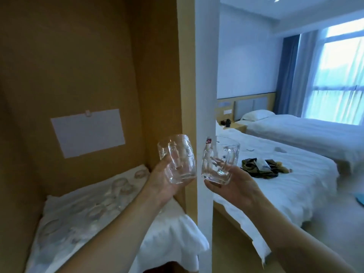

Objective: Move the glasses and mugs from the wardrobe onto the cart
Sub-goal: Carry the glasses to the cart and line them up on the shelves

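Each hand's grip holds a mug [178,160] — shelf glasses [94,205] blurred.

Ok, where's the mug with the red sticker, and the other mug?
Sticker mug [218,162]: head view, on its glass side, right hand.
Other mug [180,160]: head view, on its glass side, left hand.

A white sheet of paper [88,133] hangs clipped to the brown back panel, above a crumpled white cloth [173,231] spilling over the shelf edge. A white pillar [205,75] splits the view. Past it, two beds with white covers: the near bed [285,186] carries a heap of dark and olive clothing [262,167], the far bed [307,131] a white pillow [257,114]. Blue curtains [287,75] hang beside the bright window [342,62], with sheer ones across the glass.
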Demonstrator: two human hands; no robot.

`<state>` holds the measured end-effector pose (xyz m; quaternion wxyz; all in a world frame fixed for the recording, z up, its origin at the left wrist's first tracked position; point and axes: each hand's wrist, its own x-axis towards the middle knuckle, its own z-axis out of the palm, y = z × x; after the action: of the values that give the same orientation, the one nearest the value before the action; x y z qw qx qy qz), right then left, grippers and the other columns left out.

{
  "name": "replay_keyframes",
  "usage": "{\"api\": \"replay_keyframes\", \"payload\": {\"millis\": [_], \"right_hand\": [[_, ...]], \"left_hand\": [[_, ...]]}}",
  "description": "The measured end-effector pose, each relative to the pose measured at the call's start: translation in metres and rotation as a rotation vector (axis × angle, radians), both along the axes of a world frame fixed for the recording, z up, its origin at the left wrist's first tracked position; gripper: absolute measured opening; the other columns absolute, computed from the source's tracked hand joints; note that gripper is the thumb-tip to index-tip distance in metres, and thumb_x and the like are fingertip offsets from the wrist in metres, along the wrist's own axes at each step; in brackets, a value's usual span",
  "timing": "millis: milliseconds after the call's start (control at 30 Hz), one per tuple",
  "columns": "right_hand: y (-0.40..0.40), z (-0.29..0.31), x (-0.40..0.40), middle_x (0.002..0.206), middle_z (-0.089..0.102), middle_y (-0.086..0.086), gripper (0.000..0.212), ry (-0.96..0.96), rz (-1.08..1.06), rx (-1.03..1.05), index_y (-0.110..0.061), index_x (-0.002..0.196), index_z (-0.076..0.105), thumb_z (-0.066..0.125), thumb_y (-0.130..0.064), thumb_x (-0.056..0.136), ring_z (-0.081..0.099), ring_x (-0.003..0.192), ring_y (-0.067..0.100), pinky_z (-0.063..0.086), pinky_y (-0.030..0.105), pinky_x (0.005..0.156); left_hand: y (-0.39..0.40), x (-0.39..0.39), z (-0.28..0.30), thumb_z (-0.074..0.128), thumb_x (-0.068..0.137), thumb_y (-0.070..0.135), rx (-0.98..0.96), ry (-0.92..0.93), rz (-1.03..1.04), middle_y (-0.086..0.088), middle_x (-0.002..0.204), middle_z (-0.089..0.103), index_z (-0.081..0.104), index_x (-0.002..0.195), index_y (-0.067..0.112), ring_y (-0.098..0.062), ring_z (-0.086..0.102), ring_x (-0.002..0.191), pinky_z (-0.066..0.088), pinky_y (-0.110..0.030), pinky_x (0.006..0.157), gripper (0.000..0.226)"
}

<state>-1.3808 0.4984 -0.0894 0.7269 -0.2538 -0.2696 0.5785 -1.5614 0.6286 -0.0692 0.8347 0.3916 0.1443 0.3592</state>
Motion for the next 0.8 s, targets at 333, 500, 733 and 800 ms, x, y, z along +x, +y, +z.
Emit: {"api": "replay_keyframes", "payload": {"millis": [333, 500, 733, 800], "right_hand": [[-0.119, -0.03, 0.127, 0.135, 0.06, 0.027, 0.115, -0.001, -0.289, -0.131, -0.007, 0.143, 0.049, 0.103, -0.016, 0.042, 0.06, 0.123, 0.046, 0.05, 0.064, 0.097], [-0.179, -0.049, 0.185, 0.125, 0.067, 0.025, 0.074, 0.047, -0.397, -0.155, -0.009, 0.113, 0.073, 0.101, -0.019, 0.046, 0.064, 0.117, 0.046, 0.049, 0.066, 0.096], [-0.253, -0.072, 0.243, 0.126, 0.067, 0.019, 0.067, 0.091, -0.537, -0.149, -0.007, 0.118, 0.074, 0.098, -0.025, 0.057, 0.066, 0.114, 0.037, 0.05, 0.056, 0.101], [-0.268, -0.077, 0.256, 0.128, 0.066, 0.019, 0.062, 0.079, -0.568, -0.139, -0.008, 0.119, 0.074, 0.095, -0.026, 0.064, 0.065, 0.116, 0.037, 0.047, 0.059, 0.104]], "left_hand": [[-0.083, 0.154, -0.018, 0.087, 0.075, 0.037, -0.127, 0.103, -0.194, -0.018, 0.116, 0.066, 0.062, 0.136, 0.016, -0.038, 0.066, 0.108, 0.045, -0.054, 0.108, 0.069], [-0.13, 0.229, -0.034, 0.083, 0.076, 0.035, -0.199, 0.185, -0.299, -0.02, 0.129, 0.063, 0.051, 0.144, 0.012, -0.04, 0.063, 0.115, 0.046, -0.056, 0.107, 0.078], [-0.186, 0.316, -0.053, 0.085, 0.07, 0.028, -0.187, 0.326, -0.449, -0.021, 0.12, 0.071, 0.063, 0.128, 0.009, -0.039, 0.068, 0.113, 0.051, -0.055, 0.103, 0.065], [-0.196, 0.339, -0.058, 0.086, 0.067, 0.028, -0.173, 0.36, -0.509, -0.019, 0.117, 0.072, 0.064, 0.127, 0.009, -0.038, 0.069, 0.107, 0.051, -0.053, 0.102, 0.067]]}}
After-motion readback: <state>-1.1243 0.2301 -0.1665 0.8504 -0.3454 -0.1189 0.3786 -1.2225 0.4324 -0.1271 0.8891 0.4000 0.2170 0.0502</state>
